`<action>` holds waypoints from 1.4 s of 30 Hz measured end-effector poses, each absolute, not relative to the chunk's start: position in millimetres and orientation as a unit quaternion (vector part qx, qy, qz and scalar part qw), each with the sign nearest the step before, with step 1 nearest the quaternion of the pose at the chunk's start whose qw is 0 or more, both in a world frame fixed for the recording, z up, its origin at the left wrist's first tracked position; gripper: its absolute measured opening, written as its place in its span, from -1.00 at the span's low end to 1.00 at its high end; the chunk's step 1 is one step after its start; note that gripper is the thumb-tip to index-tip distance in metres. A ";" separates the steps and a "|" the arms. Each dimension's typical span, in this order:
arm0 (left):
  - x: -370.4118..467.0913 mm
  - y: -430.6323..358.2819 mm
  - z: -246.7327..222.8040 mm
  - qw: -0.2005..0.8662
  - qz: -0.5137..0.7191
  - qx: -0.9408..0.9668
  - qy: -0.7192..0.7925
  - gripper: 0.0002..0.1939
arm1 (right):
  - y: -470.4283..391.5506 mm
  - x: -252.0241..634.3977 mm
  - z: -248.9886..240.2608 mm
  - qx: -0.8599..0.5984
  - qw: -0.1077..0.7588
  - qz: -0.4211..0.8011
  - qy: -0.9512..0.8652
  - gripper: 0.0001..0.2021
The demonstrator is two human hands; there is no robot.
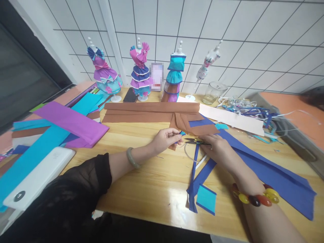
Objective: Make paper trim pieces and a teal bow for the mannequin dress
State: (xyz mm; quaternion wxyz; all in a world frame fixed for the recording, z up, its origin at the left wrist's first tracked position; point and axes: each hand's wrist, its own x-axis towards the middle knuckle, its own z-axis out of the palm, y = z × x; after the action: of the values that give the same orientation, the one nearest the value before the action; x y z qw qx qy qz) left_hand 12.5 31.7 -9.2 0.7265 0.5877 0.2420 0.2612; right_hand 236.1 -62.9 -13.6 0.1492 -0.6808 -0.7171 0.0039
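My left hand (168,140) is closed in a pinch over the middle of the table, with a small blue and teal strip (182,133) at its fingertips. Just to the right, my right hand (215,145) is wrapped round a pair of dark scissors (196,141), whose blades point left toward the pinched strip. A narrow dark-blue strip (194,168) hangs down below the scissors. Near its lower end lies a teal square with blue edging (206,197). Brown fabric (187,123) lies just behind both hands.
Dressed miniature mannequins (139,72) and a bare one (209,64) stand along the tiled wall, near a glass jar (214,93). Purple fabric (73,123) and a white power bank (39,177) lie left. Blue fabric (268,168) and tangled trimmings (245,106) lie right.
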 end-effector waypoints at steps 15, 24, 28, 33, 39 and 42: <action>13.4 35.4 -16.4 0.744 0.272 0.566 0.228 -0.67 | -68.6 216.7 9.4 -0.722 0.305 0.087 -0.615 -0.71; 11.9 33.7 -11.2 0.744 0.259 0.577 0.217 -0.67 | -73.0 178.0 16.6 -0.666 0.397 0.257 -0.576 -0.69; 11.1 31.8 -7.7 0.751 0.234 0.576 0.222 -0.67 | -71.6 174.6 11.6 -0.650 0.390 0.261 -0.598 -0.69; 11.3 31.6 -7.5 0.755 0.224 0.575 0.222 -0.67 | -71.0 173.8 7.2 -0.649 0.373 0.251 -0.614 -0.71; 11.6 31.1 -7.2 0.751 0.212 0.590 0.208 -0.67 | -71.7 170.5 9.8 -0.650 0.359 0.251 -0.621 -0.70; 12.1 31.0 -8.9 0.749 0.205 0.602 0.188 -0.66 | -71.9 169.8 10.9 -0.651 0.356 0.248 -0.623 -0.70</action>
State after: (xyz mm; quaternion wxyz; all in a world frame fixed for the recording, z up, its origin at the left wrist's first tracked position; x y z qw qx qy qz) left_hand 12.1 31.0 -8.9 0.7486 0.6021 0.1875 0.2046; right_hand 169.8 -71.9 10.9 0.3557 -0.6512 -0.6226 0.2485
